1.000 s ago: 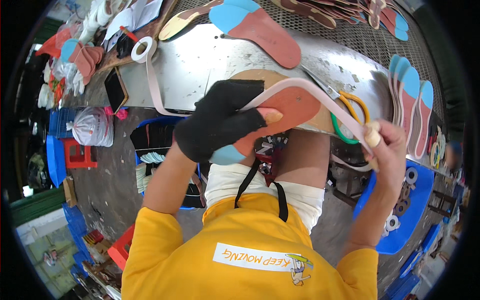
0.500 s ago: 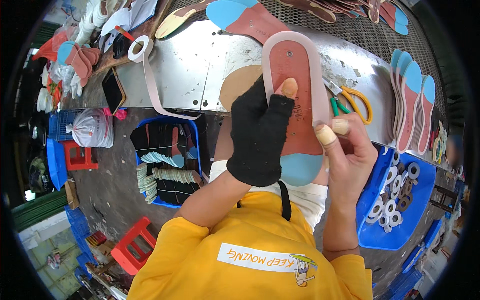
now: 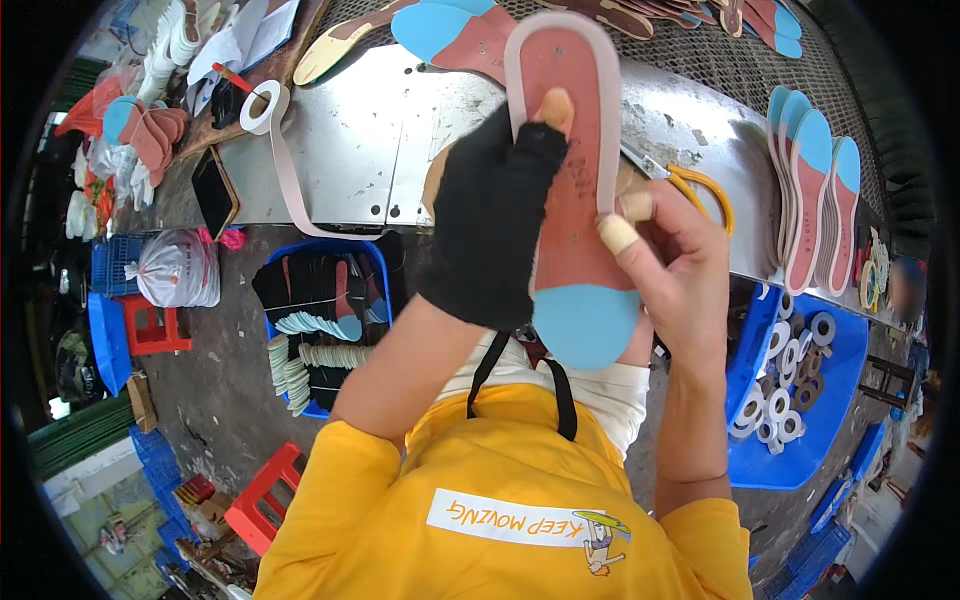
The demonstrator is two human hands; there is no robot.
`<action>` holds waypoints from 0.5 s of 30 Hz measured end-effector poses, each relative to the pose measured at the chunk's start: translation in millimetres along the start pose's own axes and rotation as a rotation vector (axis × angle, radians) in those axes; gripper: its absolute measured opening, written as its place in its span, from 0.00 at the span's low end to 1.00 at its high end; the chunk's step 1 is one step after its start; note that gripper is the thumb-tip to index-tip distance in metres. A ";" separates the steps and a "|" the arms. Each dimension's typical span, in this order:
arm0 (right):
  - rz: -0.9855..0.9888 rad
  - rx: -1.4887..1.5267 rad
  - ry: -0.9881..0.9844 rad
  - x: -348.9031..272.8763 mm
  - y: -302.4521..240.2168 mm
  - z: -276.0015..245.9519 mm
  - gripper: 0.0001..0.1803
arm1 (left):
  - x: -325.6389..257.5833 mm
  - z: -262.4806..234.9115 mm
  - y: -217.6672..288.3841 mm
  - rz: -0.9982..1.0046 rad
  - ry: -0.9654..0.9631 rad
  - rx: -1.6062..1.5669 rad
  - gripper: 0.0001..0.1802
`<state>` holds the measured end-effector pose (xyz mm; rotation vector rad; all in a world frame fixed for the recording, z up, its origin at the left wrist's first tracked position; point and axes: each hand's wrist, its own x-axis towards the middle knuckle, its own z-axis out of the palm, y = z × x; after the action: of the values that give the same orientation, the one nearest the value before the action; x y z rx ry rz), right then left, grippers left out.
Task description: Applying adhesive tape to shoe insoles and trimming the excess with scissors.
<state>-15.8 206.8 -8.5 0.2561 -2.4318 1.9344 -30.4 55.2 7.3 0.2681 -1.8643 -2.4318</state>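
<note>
My left hand [image 3: 492, 225], in a black fingerless glove, grips a shoe insole [image 3: 578, 255] with its bare thumb pressed on the face. The insole is reddish, with a light-blue toe end pointing toward me. A pale pinkish tape strip [image 3: 609, 130] runs around the heel end and along both sides. At the right edge, my right hand [image 3: 685, 265] pinches the strip's end between thumb and forefinger, both wearing pale finger covers. Scissors with yellow-orange handles [image 3: 718, 195] lie just beyond that hand. A tan piece on the bench is mostly hidden behind the glove.
On the metal bench [image 3: 335, 130] are a tape roll [image 3: 256, 122] with a loose tail and a phone [image 3: 213, 193]. Stacked insoles [image 3: 808, 200] stand at right. Below are a blue bin of tape rolls [image 3: 830, 400], a blue crate of insoles [image 3: 385, 275] and red stools [image 3: 262, 500].
Both hands and the insole have moved up and slightly left in the view. My right thumb and forefinger stay at the insole's right edge. The green part by the scissors is now hidden.
</note>
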 end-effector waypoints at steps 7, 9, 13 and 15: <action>0.075 0.169 -0.089 11.6 8.9 9.1 0.04 | 6.0 -32.0 -37.4 -0.129 -0.530 -0.148 0.24; 0.312 0.238 -0.084 13.4 5.2 -12.4 0.06 | 4.5 -34.0 -32.4 -0.110 -0.476 -0.189 0.22; 0.330 0.362 -0.050 4.9 16.3 -18.0 0.06 | 0.5 -38.0 -28.8 -0.060 -0.366 -0.213 0.17; 0.404 0.379 -0.040 -1.7 16.1 -15.8 0.06 | -4.3 -38.6 -27.9 -0.063 -0.331 -0.238 0.17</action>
<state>-17.7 225.8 -20.7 -0.2148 -2.2529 2.5752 -17.8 26.5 -28.8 -0.0984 -1.6662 -2.8534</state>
